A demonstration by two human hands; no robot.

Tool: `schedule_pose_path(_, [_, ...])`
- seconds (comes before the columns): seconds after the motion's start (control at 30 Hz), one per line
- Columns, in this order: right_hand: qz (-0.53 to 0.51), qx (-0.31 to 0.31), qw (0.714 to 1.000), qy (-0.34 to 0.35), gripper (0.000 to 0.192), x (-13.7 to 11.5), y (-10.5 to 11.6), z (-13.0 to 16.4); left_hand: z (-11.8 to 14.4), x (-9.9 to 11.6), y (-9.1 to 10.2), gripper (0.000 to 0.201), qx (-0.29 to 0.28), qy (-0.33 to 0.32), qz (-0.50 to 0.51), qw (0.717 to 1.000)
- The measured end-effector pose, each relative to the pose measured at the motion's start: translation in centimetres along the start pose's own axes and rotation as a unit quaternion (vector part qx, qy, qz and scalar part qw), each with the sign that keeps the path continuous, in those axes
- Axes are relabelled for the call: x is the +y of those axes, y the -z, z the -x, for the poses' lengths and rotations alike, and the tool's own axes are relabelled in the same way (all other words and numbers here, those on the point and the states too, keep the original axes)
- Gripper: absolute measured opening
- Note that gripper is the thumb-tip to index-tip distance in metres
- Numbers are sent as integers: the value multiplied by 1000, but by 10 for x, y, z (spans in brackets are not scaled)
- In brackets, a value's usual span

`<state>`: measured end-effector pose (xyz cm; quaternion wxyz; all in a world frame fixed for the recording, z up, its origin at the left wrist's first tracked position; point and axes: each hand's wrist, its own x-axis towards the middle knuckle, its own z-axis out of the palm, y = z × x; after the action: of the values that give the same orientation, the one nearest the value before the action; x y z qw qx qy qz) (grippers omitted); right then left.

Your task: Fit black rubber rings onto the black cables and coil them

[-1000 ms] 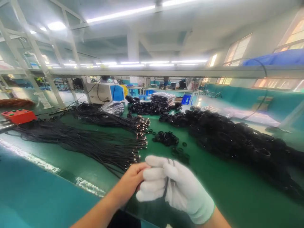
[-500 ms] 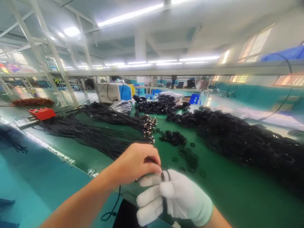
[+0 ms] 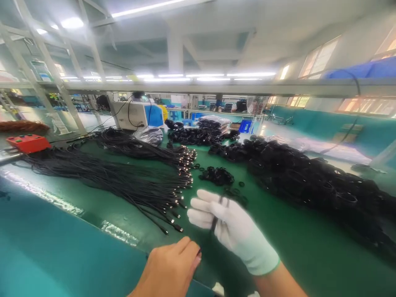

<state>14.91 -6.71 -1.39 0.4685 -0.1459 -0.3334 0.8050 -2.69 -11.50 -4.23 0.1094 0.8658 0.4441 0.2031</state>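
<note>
My left hand (image 3: pixel 173 264) is bare and sits near the table's front edge. Its fingers are curled together; a small dark spot shows at the fingertips, but what they hold, if anything, is hidden. Just right of it and higher, my right hand (image 3: pixel 229 222) wears a white glove. Black bands loop over its fingers, and a black band (image 3: pixel 214 222) is pinched under the thumb. Past the gloved fingertips lie black cables (image 3: pixel 117 177), their metal plugs (image 3: pixel 185 165) pointing right. A small heap of black rings (image 3: pixel 216 175) lies beyond the glove.
Large piles of coiled black cables (image 3: pixel 297 177) cover the right side of the green table (image 3: pixel 278 247). At the far left is a red control box (image 3: pixel 28 143). A white and blue machine (image 3: pixel 139 115) stands at the back, beneath a long overhead rail (image 3: pixel 198 87).
My left hand has come away from the glove and dropped toward me. The gloved hand has risen a little, and the dangling cable below is out of sight. The view has shifted right.
</note>
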Motion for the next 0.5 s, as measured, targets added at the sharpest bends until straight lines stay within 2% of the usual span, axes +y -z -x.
schedule_pose_path(0.1, [24,-41,996,-79,34,15,3,5,-23,3,36,20,41,-26,-20,999])
schedule_pose_path(0.17, [13,-96,985,-146,42,23,3,10,-42,-4,56,9,26,-23,47,998])
schedule_pose_path(0.23, [-15,-134,972,-192,45,29,1,14,-56,-12,63,7,-20,-12,165,986])
schedule_pose_path(0.3, [-52,-152,965,-206,43,32,-3,16,-62,-19,56,10,-65,18,298,952])
schedule_pose_path(0.4, [-95,-137,973,-162,37,30,-7,15,-53,-25,22,24,-83,112,443,886])
schedule_pose_path(0.47, [-96,-107,984,-109,37,23,-5,13,-36,-26,-3,35,-81,175,454,870])
schedule_pose_path(0.5, [-87,-89,989,-81,36,19,-3,12,-26,-25,-13,39,-77,191,428,880])
